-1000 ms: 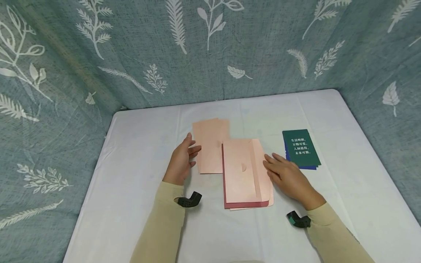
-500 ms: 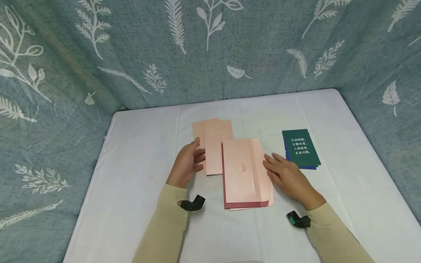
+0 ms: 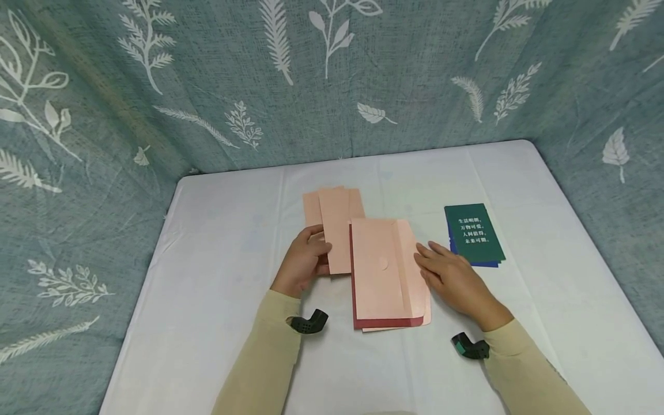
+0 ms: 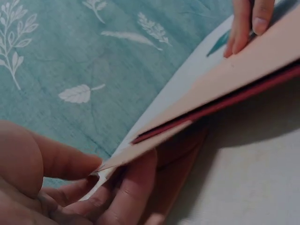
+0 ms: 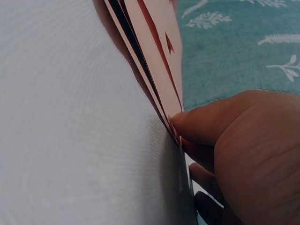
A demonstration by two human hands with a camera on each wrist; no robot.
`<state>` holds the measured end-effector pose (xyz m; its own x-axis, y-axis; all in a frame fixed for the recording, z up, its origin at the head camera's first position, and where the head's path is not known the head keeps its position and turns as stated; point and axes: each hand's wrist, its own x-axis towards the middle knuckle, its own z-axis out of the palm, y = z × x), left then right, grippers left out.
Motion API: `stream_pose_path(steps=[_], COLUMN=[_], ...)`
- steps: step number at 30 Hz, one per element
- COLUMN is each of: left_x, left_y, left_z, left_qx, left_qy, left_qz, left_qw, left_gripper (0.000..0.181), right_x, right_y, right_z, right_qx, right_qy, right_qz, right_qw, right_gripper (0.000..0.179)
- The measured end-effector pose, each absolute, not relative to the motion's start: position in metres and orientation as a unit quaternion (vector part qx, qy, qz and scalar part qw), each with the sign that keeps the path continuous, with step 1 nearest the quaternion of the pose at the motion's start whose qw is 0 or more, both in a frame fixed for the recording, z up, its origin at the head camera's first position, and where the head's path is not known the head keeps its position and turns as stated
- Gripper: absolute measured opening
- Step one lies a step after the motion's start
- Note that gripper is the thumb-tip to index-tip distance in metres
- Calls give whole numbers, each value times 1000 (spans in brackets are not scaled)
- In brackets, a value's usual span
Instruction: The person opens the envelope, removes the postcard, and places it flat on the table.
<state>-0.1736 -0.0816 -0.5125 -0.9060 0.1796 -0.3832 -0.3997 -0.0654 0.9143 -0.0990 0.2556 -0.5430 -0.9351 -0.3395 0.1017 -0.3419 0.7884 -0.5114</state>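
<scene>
On the counter [image 3: 207, 248], work looks partway

Left hand [image 3: 302, 262] clamps fingers on one pink paper [image 3: 338, 230] just left of the envelope stack [image 3: 374, 291]; right hand [image 3: 459, 282] rests straight fingers on the stack's edge. Grasp looks done, placing not yet.

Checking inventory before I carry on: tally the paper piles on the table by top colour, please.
Pink on top: 2 (left pile and the middle pile overlapping it)
Green on top: 1 (right pile)
Total: 3

Left hand [image 4: 61, 161] pinches pink paper [image 4: 138, 147]; red-edged envelope [image 4: 220, 89] partly overlaps.
</scene>
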Motion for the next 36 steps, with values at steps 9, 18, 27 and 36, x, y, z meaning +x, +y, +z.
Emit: stream_pose_path(steps=[9,18,27,36], left_x=[-175,-179,-182,-180], left_y=[-84,-98,-116,-128], left_z=[-518,-510,-505,-505], left_qx=[-85,-100,-118,-125], left_qy=[654,658,674,668], left_qz=[729,732,721,729], left_qw=[182,146,113,81], left_gripper=[57,56,58,57], right_x=[-100,-100,-99,-101], right_y=[256,255,256,256], right_z=[-541,-541,-541,-544], right_qx=[175,174,178,179], right_qy=[-948,-948,-946,-947], right_qz=[267,266,271,266], right_qw=[-7,-6,2,6], right_gripper=[46,46,45,45])
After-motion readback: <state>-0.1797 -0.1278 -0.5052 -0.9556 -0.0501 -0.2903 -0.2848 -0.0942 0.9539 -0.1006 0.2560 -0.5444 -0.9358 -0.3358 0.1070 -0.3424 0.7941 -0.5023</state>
